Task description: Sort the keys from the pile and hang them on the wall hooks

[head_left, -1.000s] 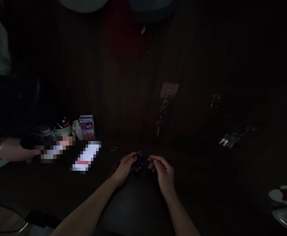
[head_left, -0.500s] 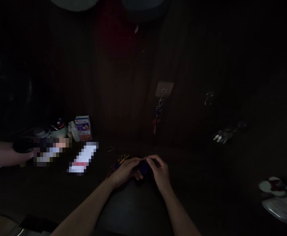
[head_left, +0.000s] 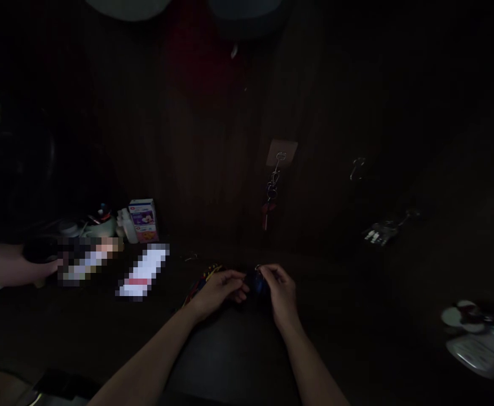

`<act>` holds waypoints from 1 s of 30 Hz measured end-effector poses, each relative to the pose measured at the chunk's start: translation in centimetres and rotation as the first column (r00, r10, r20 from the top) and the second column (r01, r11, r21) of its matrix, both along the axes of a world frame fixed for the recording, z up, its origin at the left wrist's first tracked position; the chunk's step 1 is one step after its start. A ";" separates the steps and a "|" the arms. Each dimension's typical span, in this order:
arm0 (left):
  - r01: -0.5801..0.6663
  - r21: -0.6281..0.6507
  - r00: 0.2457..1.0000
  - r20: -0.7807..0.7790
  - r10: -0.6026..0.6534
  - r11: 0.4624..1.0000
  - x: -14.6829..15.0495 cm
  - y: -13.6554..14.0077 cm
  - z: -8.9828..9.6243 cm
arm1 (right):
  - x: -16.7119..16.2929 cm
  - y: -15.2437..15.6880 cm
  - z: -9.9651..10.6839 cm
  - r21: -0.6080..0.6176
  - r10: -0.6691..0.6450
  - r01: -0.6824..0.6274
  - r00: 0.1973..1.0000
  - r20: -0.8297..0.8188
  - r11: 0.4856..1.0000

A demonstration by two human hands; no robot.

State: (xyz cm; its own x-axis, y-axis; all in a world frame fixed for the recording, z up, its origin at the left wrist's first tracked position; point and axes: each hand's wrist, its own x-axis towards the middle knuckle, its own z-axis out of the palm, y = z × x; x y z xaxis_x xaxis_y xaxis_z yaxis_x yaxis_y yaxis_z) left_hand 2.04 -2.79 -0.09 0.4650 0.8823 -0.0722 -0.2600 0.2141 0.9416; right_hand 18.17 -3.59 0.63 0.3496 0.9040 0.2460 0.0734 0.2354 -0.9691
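Observation:
In the dim light my right hand (head_left: 281, 290) is closed, thumb and forefinger pinching a small metal ring (head_left: 257, 267). A dark blue piece (head_left: 259, 283) hangs below the ring; its exact kind is too dark to make out. To the left, my left hand (head_left: 224, 288) has loosely bent fingers with a gap between them and holds nothing I can see. It is apart from the blue piece. Beside and partly behind that hand lies a bundle of red, yellow and blue cords (head_left: 202, 282) on the dark tabletop (head_left: 230, 361).
Keys (head_left: 268, 208) hang from a wall hook (head_left: 281, 156) ahead. A small printed box (head_left: 144, 220) stands back left, near a pink object (head_left: 12, 264) and a blurred-out bright sheet (head_left: 143, 270). Farther right are a hanging shiny bunch (head_left: 380, 232) and a pale case (head_left: 473, 352).
My hands have moved apart. The blue piece has shifted slightly right with my right hand, and my left hand's fingers have come away from it.

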 end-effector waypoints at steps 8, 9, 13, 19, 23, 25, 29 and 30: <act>-0.078 0.052 0.997 0.003 0.078 0.996 -0.4 0.1 1.0 | 0.0 -0.6 1.3 0.077 -0.019 0.010 0.992 0.122 0.997; -0.125 0.083 0.992 -0.023 0.128 0.989 -0.6 0.2 1.2 | 0.1 -0.6 1.8 0.089 -0.019 0.006 0.990 0.142 0.996; -0.324 0.286 0.917 -0.140 0.374 0.902 -1.1 0.8 1.4 | 0.8 0.0 4.3 0.134 0.009 -0.042 0.972 0.236 0.990; -0.272 0.556 0.799 -0.324 0.506 0.786 -1.2 1.1 0.5 | 2.4 2.8 9.1 0.259 -0.068 -0.007 0.957 0.283 0.966; -0.184 0.626 0.780 -0.377 0.500 0.758 -1.1 0.8 0.5 | 2.9 4.7 12.5 0.336 -0.134 0.044 0.959 0.250 0.941; -0.172 0.643 0.772 -0.383 0.507 0.747 -1.1 0.8 0.5 | 3.0 5.6 13.9 0.373 -0.168 0.071 0.958 0.234 0.925; -0.163 0.624 0.783 -0.389 0.485 0.764 -1.0 0.8 0.7 | 2.8 7.6 16.3 0.427 -0.188 0.094 0.965 0.184 0.899; -0.160 0.620 0.787 -0.390 0.479 0.768 -1.0 0.8 0.7 | 2.7 8.1 16.8 0.437 -0.187 0.098 0.968 0.166 0.894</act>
